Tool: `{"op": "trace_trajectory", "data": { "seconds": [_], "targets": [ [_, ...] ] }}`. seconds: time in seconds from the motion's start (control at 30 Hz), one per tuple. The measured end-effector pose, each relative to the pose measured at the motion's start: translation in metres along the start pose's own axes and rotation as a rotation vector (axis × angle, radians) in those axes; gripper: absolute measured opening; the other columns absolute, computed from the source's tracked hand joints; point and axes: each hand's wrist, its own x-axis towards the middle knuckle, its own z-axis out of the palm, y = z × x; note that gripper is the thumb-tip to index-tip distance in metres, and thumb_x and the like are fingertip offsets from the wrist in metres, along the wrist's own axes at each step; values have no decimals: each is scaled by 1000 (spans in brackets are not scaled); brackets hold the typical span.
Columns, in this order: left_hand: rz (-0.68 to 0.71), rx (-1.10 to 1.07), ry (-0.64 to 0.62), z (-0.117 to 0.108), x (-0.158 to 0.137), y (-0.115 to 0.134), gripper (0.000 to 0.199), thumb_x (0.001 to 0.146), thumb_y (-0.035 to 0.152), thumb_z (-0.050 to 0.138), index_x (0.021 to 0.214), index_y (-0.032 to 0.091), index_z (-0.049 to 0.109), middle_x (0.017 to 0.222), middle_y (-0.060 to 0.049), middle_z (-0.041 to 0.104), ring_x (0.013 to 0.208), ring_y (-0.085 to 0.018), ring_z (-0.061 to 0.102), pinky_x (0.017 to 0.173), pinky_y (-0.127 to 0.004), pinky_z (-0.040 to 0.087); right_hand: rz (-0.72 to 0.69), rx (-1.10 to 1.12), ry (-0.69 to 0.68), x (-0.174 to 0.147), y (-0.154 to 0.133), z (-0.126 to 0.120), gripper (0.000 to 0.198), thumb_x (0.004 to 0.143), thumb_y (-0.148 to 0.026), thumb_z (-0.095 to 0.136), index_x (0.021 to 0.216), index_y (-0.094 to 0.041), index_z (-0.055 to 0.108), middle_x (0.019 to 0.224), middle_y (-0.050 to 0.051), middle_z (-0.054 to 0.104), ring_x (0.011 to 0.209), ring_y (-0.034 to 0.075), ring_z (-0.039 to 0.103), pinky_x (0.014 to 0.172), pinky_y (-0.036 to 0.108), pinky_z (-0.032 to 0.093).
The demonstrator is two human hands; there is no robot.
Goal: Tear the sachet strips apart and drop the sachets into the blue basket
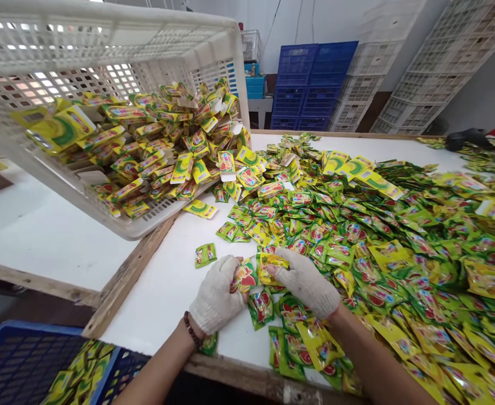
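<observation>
Both of my hands wear white knitted gloves that leave the fingertips bare, and they work close together above the table's near edge. In my left hand (pixel 219 295) is a small watermelon-print pack (pixel 244 277), green with red; whether it is a carton or a sachet I cannot tell. My right hand (pixel 306 281) pinches a shiny yellow sachet (pixel 271 268) right beside it. Under and around my hands lie green sachets (pixel 261 307) with watermelon pictures. A single green sachet (pixel 205 255) lies apart on the white tabletop (pixel 154 304), beyond my left hand.
A white plastic basket (pixel 146 228) lies tipped at the left, small yellow-green cartons (pixel 125 115) spilling from it. Heaped sachets (pixel 420 270) cover the right side. Below left stands a blue crate (pixel 15 349) holding cartons. Blue crates (pixel 293 84) and white crates (pixel 363 73) are stacked behind.
</observation>
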Motion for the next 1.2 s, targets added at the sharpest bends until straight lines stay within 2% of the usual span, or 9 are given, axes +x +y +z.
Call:
{"op": "trace_trajectory", "data": {
  "seconds": [0.23,0.43,0.5,0.67,0.83,0.93,1.03,1.1,1.2],
  "targets": [
    [43,-5,-98,0,3,12,35,66,18,58,100,17,51,95,-6,56,88,-20,53,78,-33,46,-35,-225,-244,5,-12,-12,21,78,-31,52,80,-16,67,77,4,65,71,15,54,62,23,35],
    [90,116,-106,-5,8,11,36,70,20,56,105,14,52,96,-8,56,89,-22,52,79,-36,45,-11,-6,-183,1,-14,-8,18,78,-28,53,89,-16,60,74,1,60,65,11,49,58,21,33],
    [77,159,-91,-8,8,11,38,69,19,56,106,15,52,97,-7,56,88,-22,52,78,-36,45,4,50,-201,0,-8,-9,15,78,-29,52,81,-16,59,66,-1,56,59,10,47,55,20,32],
    [92,227,-59,-12,7,18,42,66,15,57,108,14,53,95,-7,55,88,-22,51,78,-35,44,-114,-43,-33,-1,-8,-2,20,76,-25,53,58,-16,56,60,-1,54,60,9,45,58,21,32],
    [51,289,-33,-13,7,22,38,68,12,56,106,14,54,94,-7,55,87,-22,51,78,-35,44,-140,129,-114,-6,-20,-2,20,80,-25,47,69,-16,61,60,0,56,54,9,47,54,20,35],
    [38,236,-11,-12,5,24,35,71,16,57,105,14,54,94,-7,55,88,-23,51,79,-35,44,-21,390,-366,-12,-21,-9,22,81,-36,47,85,-17,58,50,-3,50,41,8,46,42,18,34],
    [-5,117,41,-9,-2,30,40,75,23,59,113,13,51,94,-8,55,91,-23,51,81,-35,44,-52,473,-581,-16,-20,-11,23,81,-39,49,82,-17,52,43,-6,47,36,8,44,37,17,31],
    [-87,-26,27,-10,-10,34,39,80,29,54,116,14,50,94,-7,55,92,-22,52,83,-35,44,-103,392,-586,-16,-18,-9,19,82,-36,49,78,-17,51,42,-6,46,35,7,43,37,17,30],
    [-259,-332,-135,-13,-21,39,29,87,32,42,111,18,52,91,-5,58,88,-19,55,80,-33,46,-228,166,-466,-16,-18,-2,13,78,-21,50,66,-16,53,49,-4,50,45,7,47,46,17,34]
  ]
}}
